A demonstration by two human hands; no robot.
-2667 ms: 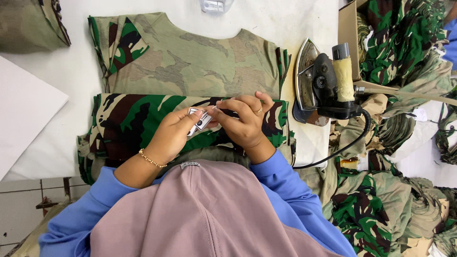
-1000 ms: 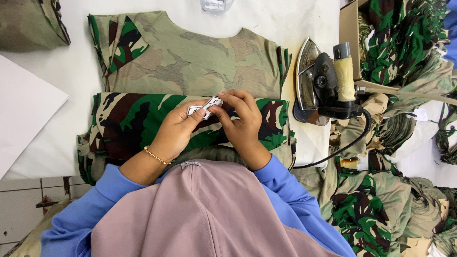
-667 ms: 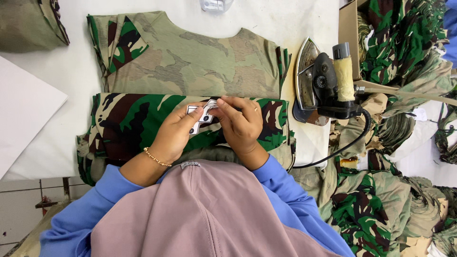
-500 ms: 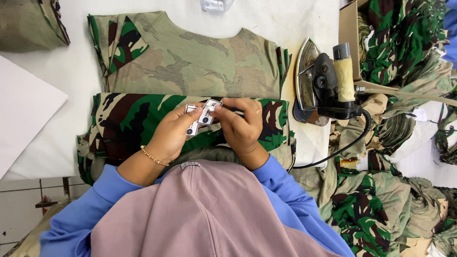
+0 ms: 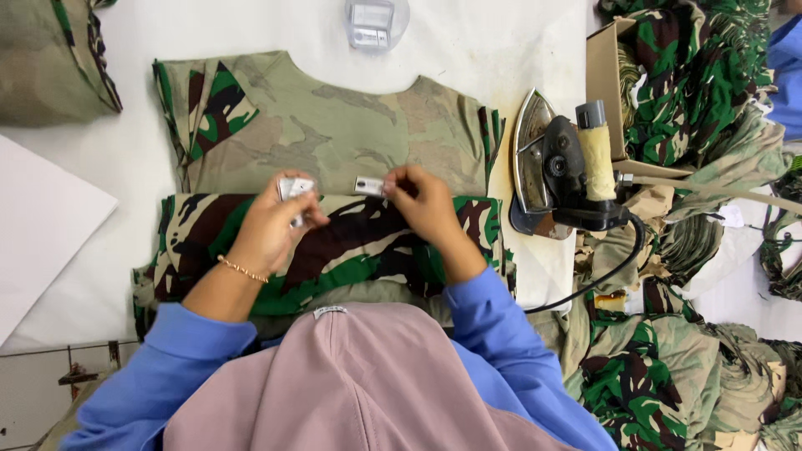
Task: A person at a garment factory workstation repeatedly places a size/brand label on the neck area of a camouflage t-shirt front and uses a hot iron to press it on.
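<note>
Centrally, the left hand (image 5: 276, 219) pinches a small stack of white tags (image 5: 294, 189) and the right hand (image 5: 424, 200) pinches a single white tag (image 5: 368, 184), both over a camouflage shirt (image 5: 334, 142) lying folded on the white table (image 5: 493, 50). Print on the tags is too small to make out, and the shirt's near edge is hidden behind the person's pink head covering (image 5: 351, 384). Just right of the shirt stands an iron (image 5: 555, 167), its cord partly concealed among heaped camouflage garments (image 5: 668, 367).
</note>
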